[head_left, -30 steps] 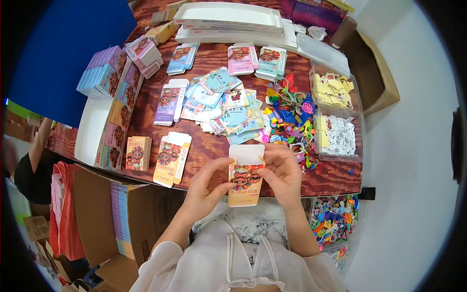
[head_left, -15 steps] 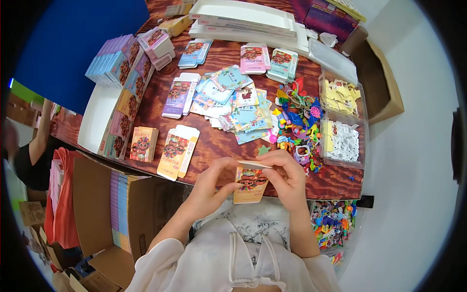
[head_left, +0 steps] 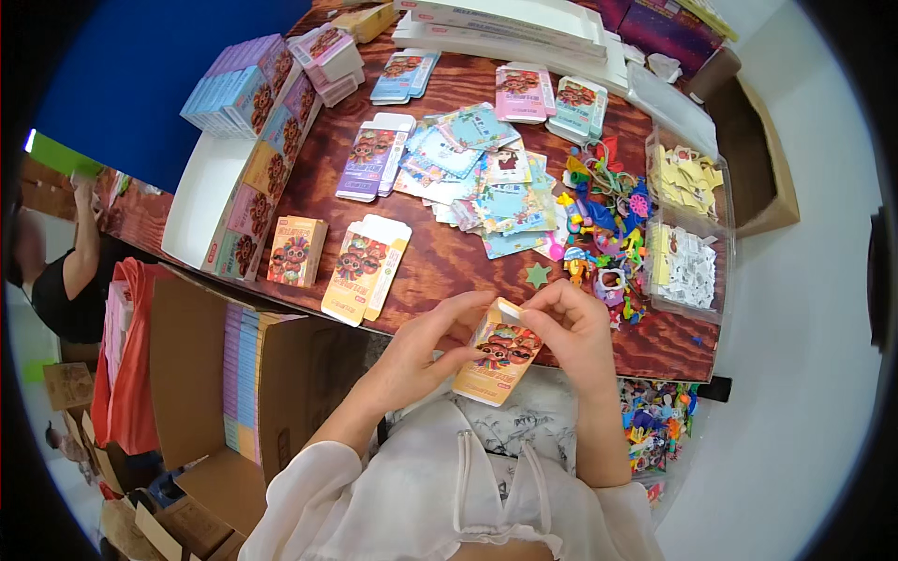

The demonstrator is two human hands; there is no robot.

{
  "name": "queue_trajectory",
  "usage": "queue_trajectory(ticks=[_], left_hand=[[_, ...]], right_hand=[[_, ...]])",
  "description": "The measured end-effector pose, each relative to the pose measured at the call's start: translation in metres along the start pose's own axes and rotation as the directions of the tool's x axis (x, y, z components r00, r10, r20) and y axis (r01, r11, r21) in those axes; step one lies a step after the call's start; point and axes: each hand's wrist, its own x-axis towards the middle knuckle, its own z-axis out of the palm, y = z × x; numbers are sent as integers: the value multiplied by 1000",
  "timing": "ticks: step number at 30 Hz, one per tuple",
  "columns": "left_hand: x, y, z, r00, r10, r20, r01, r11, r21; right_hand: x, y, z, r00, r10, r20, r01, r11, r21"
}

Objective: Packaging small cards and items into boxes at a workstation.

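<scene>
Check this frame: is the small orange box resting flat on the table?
No: the small orange box is held up off the table between the left hand and the right hand.

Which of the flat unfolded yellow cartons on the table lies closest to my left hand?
The yellow flattened carton near the table's front edge, lying tilted, just up and left of your left hand. The smaller orange carton sits farther left, beside the white tray.

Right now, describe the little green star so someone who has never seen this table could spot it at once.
Start at the wooden table and find the heap of colourful plastic toys on its right side. Just off the heap's lower left edge, lying alone on bare wood above the hands, is the green star. It is flat and plain green, unlike its multicoloured neighbours.
</scene>
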Motion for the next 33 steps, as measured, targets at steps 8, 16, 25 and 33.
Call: queue_trajectory(ticks=[8,16,25,33], left_hand=[[2,-8,3,999,4,-33,-4,1000,-13],[4,-8,4,999,-17,-35,19,999,31],[12,-4,5,999,-1,52,-2,999,53],[25,-13,-14,994,-75,74,97,920,-379]], right_hand=[[6,2,-5,990,-98,99,105,992,-69],[-11,0,-15,949,-253,190,307,878,-367],[-9,4,-18,960,-212,184,265,901,-344],[16,22,-24,990,144,5,-133,898,420]])
